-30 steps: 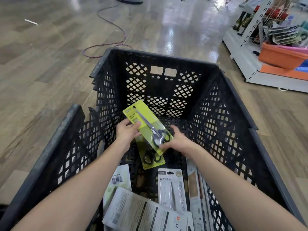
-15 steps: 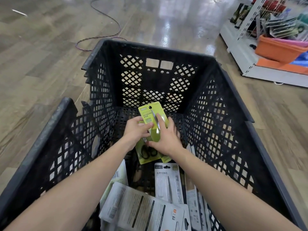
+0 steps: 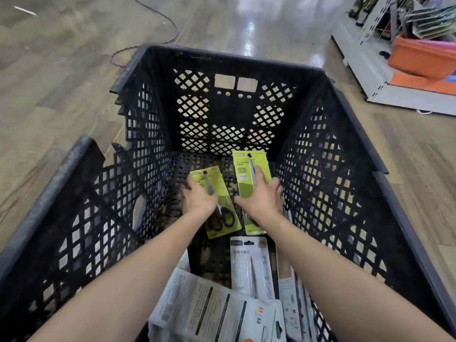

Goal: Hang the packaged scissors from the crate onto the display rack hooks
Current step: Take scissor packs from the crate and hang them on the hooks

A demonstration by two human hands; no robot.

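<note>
Both hands are deep inside a black lattice crate (image 3: 148, 134). My right hand (image 3: 261, 198) grips a yellow-green scissors pack (image 3: 246, 169) around its middle, its hang-hole end pointing away from me. My left hand (image 3: 198, 196) lies on a second yellow-green scissors pack (image 3: 223, 218) that rests on the crate floor, fingers over its upper half; the black scissor handles show below the hand. The display rack (image 3: 375, 28) stands at the upper right, apart from the crate.
White and grey packaged goods (image 3: 250, 267) lie in the crate's near end. An orange bin (image 3: 419, 55) sits on the rack's white base. A purple cable (image 3: 145, 45) snakes over the wooden floor beyond the crate.
The two packs, held together a second ago, have come apart. My right hand took the top pack to the right; my left hand went down onto the lower pack.
</note>
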